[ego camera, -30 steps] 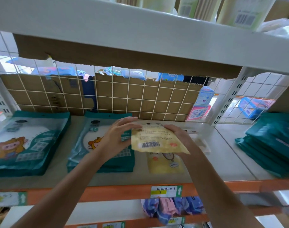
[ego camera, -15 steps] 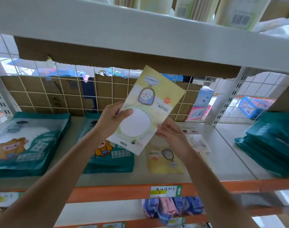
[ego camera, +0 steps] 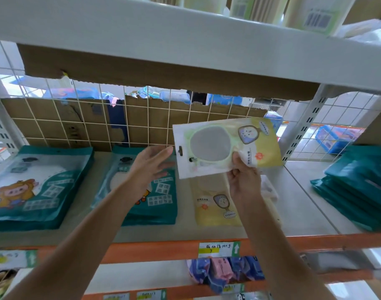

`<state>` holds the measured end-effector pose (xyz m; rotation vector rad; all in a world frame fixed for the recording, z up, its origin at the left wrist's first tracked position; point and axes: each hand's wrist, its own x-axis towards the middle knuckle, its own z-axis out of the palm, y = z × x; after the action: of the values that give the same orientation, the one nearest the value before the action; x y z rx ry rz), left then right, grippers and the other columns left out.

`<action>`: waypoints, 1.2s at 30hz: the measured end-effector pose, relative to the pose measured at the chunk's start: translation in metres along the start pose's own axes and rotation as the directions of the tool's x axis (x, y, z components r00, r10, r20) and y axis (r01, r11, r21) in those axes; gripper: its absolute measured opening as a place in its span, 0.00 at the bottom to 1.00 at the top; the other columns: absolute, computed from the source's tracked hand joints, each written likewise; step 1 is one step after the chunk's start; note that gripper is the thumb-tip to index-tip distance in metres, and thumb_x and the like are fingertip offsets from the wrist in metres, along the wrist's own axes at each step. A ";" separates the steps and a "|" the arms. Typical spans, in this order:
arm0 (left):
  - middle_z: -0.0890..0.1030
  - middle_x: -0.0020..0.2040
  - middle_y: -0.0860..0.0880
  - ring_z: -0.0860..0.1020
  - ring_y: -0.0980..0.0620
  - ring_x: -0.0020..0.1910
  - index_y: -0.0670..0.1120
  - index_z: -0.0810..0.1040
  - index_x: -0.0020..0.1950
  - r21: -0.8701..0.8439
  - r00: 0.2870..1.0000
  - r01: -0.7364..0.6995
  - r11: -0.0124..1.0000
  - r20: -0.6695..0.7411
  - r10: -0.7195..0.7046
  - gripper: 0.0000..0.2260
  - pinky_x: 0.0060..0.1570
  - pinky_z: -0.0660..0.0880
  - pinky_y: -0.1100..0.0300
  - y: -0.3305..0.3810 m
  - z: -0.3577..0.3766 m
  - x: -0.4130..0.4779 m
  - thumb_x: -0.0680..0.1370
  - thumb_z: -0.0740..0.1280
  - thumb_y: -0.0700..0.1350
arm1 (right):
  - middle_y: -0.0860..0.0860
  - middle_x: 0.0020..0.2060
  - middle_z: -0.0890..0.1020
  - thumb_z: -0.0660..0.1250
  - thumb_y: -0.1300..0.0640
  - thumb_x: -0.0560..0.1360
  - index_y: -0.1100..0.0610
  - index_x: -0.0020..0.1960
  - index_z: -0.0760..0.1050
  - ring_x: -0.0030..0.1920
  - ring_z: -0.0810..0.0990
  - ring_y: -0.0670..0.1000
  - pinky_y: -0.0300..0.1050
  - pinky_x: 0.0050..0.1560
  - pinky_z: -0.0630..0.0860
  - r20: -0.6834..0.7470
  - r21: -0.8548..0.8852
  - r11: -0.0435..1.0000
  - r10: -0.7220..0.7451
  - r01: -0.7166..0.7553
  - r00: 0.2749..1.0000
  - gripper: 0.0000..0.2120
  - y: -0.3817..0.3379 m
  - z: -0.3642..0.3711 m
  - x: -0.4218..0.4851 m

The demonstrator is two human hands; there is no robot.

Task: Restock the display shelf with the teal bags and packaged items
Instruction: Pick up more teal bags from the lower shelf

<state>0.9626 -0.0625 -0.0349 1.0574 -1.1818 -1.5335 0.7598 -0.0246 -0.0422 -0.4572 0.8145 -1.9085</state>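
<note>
Yellow and white, the packaged item (ego camera: 226,146) is held up above the display shelf (ego camera: 302,204), turned sideways so its hang hole faces left and its clear oval window shows in the middle. The right hand (ego camera: 243,180) is clamped on its lower edge, thumb on the front face and fingers behind. The left hand (ego camera: 150,165) hangs just beside the packet's left edge with fingers spread apart, gripping nothing (whether a fingertip grazes the packet cannot be told). Below the held packet another yellow packet (ego camera: 215,206) lies flat on the shelf, with something pale and wrapped just to its right, too blurred to make out. To the left sit two stacks of teal bags: a near-left stack (ego camera: 155,200) partly behind the left forearm, and a far-left stack (ego camera: 35,189) with a cartoon figure on top. A third teal stack (ego camera: 358,187) lies at the right end. Behind them runs a white wire grid (ego camera: 142,124) backed with brown cardboard. An orange shelf edge (ego camera: 155,250) carries a price label (ego camera: 218,249).
</note>
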 end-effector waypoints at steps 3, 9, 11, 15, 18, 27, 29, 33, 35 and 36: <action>0.82 0.54 0.46 0.81 0.49 0.50 0.44 0.74 0.59 -0.147 0.985 0.125 0.981 0.135 -0.106 0.20 0.47 0.79 0.57 -0.011 0.017 -0.006 0.69 0.69 0.48 | 0.47 0.36 0.85 0.64 0.68 0.74 0.57 0.50 0.77 0.38 0.83 0.42 0.34 0.38 0.79 -0.032 0.075 0.996 0.054 -0.051 0.998 0.09 0.007 0.005 -0.002; 0.81 0.49 0.50 0.79 0.49 0.49 0.47 0.76 0.51 -0.188 0.986 -0.057 0.980 -0.164 0.025 0.08 0.51 0.76 0.50 -0.014 0.031 0.001 0.75 0.66 0.36 | 0.48 0.43 0.85 0.64 0.68 0.73 0.53 0.54 0.76 0.44 0.84 0.45 0.39 0.42 0.81 0.076 0.002 0.996 0.093 -0.093 0.993 0.14 0.015 -0.002 -0.007; 0.80 0.48 0.49 0.79 0.47 0.50 0.47 0.75 0.49 -0.084 0.974 -0.132 0.988 -0.198 0.113 0.08 0.49 0.77 0.51 -0.009 0.024 0.003 0.76 0.65 0.35 | 0.47 0.43 0.85 0.65 0.64 0.73 0.53 0.53 0.76 0.44 0.84 0.45 0.41 0.43 0.81 0.067 -0.012 0.997 0.071 -0.070 0.995 0.11 0.011 -0.011 -0.006; 0.79 0.47 0.48 0.78 0.49 0.44 0.44 0.77 0.51 0.199 0.949 -0.196 0.960 -0.210 0.237 0.07 0.39 0.79 0.59 0.018 0.003 0.011 0.75 0.66 0.35 | 0.49 0.41 0.85 0.77 0.45 0.57 0.58 0.59 0.74 0.41 0.83 0.47 0.40 0.37 0.79 0.012 -0.132 0.990 -0.050 0.051 0.999 0.35 -0.006 -0.037 0.002; 0.78 0.43 0.45 0.77 0.48 0.40 0.43 0.79 0.46 0.418 0.953 -0.161 0.894 -0.171 0.252 0.02 0.41 0.77 0.56 0.034 -0.008 0.021 0.74 0.68 0.37 | 0.51 0.42 0.85 0.80 0.39 0.50 0.55 0.61 0.74 0.42 0.84 0.47 0.38 0.39 0.79 0.078 -0.393 0.915 -0.073 0.098 0.994 0.43 -0.017 -0.049 0.007; 0.77 0.40 0.48 0.75 0.52 0.37 0.38 0.78 0.55 0.744 0.968 -0.248 0.620 0.213 0.131 0.09 0.33 0.68 0.68 0.051 0.016 0.033 0.76 0.67 0.39 | 0.55 0.44 0.84 0.76 0.67 0.64 0.53 0.64 0.71 0.44 0.83 0.52 0.46 0.40 0.80 0.416 -0.776 0.614 0.330 0.142 0.847 0.31 -0.012 -0.028 0.003; 0.80 0.52 0.46 0.78 0.51 0.47 0.41 0.75 0.63 0.697 0.948 -0.308 0.648 0.280 0.149 0.16 0.40 0.73 0.65 0.049 0.022 0.035 0.75 0.68 0.38 | 0.58 0.50 0.83 0.76 0.65 0.63 0.51 0.62 0.73 0.49 0.83 0.55 0.52 0.44 0.81 0.478 -0.770 0.597 0.309 0.223 0.822 0.30 -0.008 -0.027 0.000; 0.72 0.66 0.47 0.71 0.50 0.64 0.54 0.65 0.72 0.647 0.939 -0.344 0.680 0.221 0.264 0.29 0.52 0.68 0.57 0.037 0.028 0.041 0.73 0.71 0.42 | 0.58 0.50 0.81 0.72 0.65 0.62 0.55 0.59 0.74 0.47 0.81 0.51 0.46 0.42 0.80 0.473 -0.725 0.654 0.246 0.216 0.846 0.26 -0.003 -0.033 0.003; 0.72 0.66 0.50 0.70 0.53 0.62 0.55 0.61 0.73 0.616 0.939 -0.333 0.714 0.147 0.311 0.31 0.54 0.67 0.55 0.026 0.024 0.043 0.74 0.70 0.47 | 0.58 0.48 0.80 0.72 0.65 0.62 0.56 0.58 0.74 0.45 0.80 0.51 0.44 0.40 0.80 0.388 -0.719 0.677 0.201 0.158 0.899 0.25 -0.006 -0.041 0.007; 0.70 0.67 0.51 0.69 0.53 0.64 0.54 0.60 0.74 0.625 0.942 -0.314 0.714 0.114 0.315 0.30 0.57 0.66 0.54 0.019 0.019 0.043 0.74 0.69 0.50 | 0.58 0.46 0.80 0.72 0.65 0.62 0.57 0.58 0.74 0.43 0.80 0.51 0.43 0.38 0.79 0.335 -0.726 0.675 0.180 0.131 0.925 0.24 -0.008 -0.047 0.011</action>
<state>0.9370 -0.1031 -0.0171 1.1946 -1.8515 -0.8594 0.7209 -0.0156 -0.0697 -1.2733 1.3045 -1.3038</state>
